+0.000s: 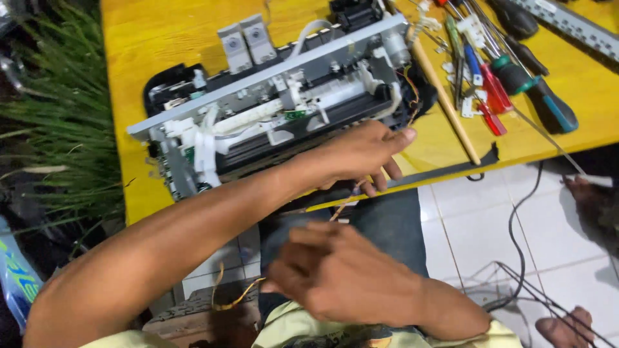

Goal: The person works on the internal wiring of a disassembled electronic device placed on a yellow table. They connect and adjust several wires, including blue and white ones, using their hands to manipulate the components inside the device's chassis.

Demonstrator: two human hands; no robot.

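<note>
The left hand lay flat, fingers loosely extended, against the front edge of the dismantled printer mechanism on the yellow table, grasping nothing clearly. The right hand hovered blurred over the lap; its grip could not be told. Screwdrivers lay nearby.

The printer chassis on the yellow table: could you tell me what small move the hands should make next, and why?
Probably steady the printer chassis with the left hand, which already rests at its front edge near the table edge. The right hand is low over the lap, blurred, so the frame sits unsupported close to the drop.
</note>
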